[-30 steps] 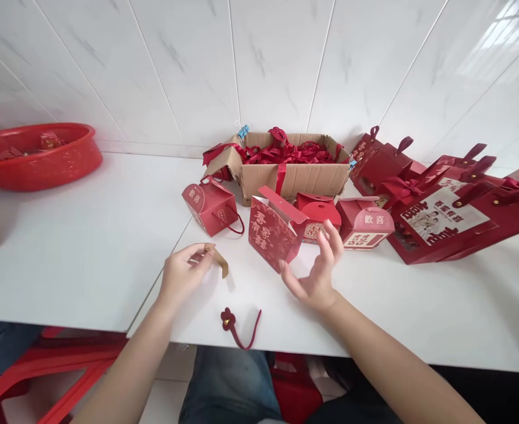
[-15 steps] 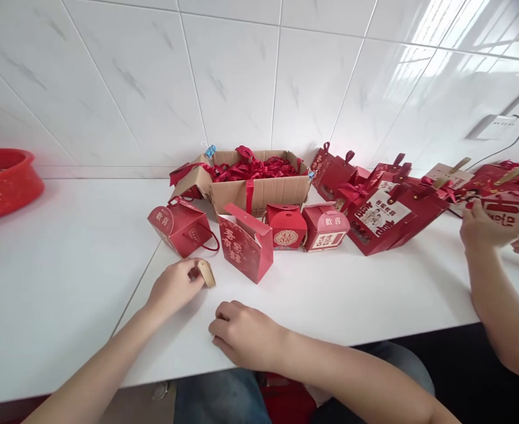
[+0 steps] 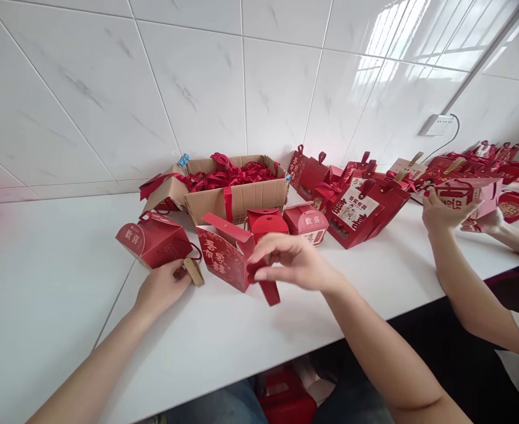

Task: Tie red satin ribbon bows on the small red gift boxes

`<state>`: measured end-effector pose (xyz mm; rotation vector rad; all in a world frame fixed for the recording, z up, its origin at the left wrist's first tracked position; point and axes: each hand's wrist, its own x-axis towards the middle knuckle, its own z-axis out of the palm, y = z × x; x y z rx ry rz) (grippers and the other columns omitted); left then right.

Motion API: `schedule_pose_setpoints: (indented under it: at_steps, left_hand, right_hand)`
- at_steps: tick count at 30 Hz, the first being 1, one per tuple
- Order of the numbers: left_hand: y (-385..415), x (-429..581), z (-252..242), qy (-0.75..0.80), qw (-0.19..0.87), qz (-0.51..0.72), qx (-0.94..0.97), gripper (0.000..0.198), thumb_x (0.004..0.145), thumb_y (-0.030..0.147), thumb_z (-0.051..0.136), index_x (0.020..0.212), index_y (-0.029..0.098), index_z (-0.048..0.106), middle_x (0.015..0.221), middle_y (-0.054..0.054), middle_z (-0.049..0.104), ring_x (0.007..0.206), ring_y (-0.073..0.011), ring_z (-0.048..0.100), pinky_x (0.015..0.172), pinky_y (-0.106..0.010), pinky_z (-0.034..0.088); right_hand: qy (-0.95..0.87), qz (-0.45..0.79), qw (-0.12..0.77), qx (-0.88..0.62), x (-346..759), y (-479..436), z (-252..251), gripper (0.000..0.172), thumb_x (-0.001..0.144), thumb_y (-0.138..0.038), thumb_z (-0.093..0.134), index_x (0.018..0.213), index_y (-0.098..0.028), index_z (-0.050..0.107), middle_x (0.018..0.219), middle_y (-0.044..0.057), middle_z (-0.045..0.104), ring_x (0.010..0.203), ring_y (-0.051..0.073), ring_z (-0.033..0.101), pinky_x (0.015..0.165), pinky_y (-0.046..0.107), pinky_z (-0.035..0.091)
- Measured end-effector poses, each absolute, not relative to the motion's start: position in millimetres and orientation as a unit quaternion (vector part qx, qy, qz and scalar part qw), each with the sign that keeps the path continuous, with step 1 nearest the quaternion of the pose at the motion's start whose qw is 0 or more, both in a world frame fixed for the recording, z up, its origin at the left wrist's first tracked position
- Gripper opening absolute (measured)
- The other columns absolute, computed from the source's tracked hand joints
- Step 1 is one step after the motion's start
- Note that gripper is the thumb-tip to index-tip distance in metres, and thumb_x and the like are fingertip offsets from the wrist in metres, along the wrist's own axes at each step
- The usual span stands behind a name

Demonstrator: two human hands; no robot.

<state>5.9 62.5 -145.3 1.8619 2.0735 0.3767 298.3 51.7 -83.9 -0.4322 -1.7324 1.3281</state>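
My left hand (image 3: 164,290) rests on the table, its fingers closed on a short gold strap (image 3: 194,272). Just behind it lies a red gift box (image 3: 155,240) with a cord handle. An upright red gift box (image 3: 224,253) with white lettering and an open top stands in the middle. My right hand (image 3: 297,262) is raised at that box's right side, thumb and fingers apart. Below the thumb a dark red strip (image 3: 270,292) slants down; whether it belongs to the box I cannot tell. My right hand partly covers two small red boxes (image 3: 306,221) behind it.
A cardboard box (image 3: 237,199) full of red ribbons stands against the tiled wall. Red gift bags (image 3: 360,215) line the table to its right. Farther right, another person's hands (image 3: 447,212) hold a pink box (image 3: 480,194).
My right hand has lifted from the table front and moved to the upright box's right side. The dark red strip now shows below it. My left hand keeps the gold strap. The view has turned right.
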Motion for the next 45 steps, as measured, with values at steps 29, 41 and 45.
schedule_pose_setpoints:
  at_steps: [29,41,45]
  left_hand:
    - [4,77,-68,0.569,0.082,0.445,0.686,0.015,0.084,0.038,0.058,0.080,0.023,0.059,0.070,0.002,0.057,0.060,-0.0125,0.052,0.056,-0.024,0.043]
    - [24,117,-35,0.535,0.255,0.228,0.772,0.036,0.081,0.056,0.056,0.069,0.023,0.059,0.058,0.001,0.060,0.049,-0.0139,0.054,0.042,-0.025,0.040]
    - [23,118,-33,0.513,0.276,0.204,0.787,0.032,0.082,0.052,0.056,0.071,0.024,0.064,0.059,0.001,0.062,0.050,-0.0139,0.055,0.042,-0.024,0.040]
  right_hand:
    - [-0.466,0.666,0.556,-0.174,301,83,-126,0.023,0.064,-0.025,0.083,0.081,-0.023,0.067,0.079,-0.004,0.063,0.069,0.008,0.060,0.068,0.024,0.056]
    - [-0.498,0.614,0.588,-0.172,294,69,-125,0.031,0.064,-0.036,0.082,0.082,-0.025,0.059,0.078,-0.003,0.056,0.068,0.010,0.055,0.065,0.025,0.050]
    - [-0.485,0.632,0.585,-0.151,299,72,-126,0.036,0.065,-0.043,0.079,0.086,-0.027,0.055,0.076,-0.004,0.048,0.059,0.009,0.046,0.057,0.024,0.045]
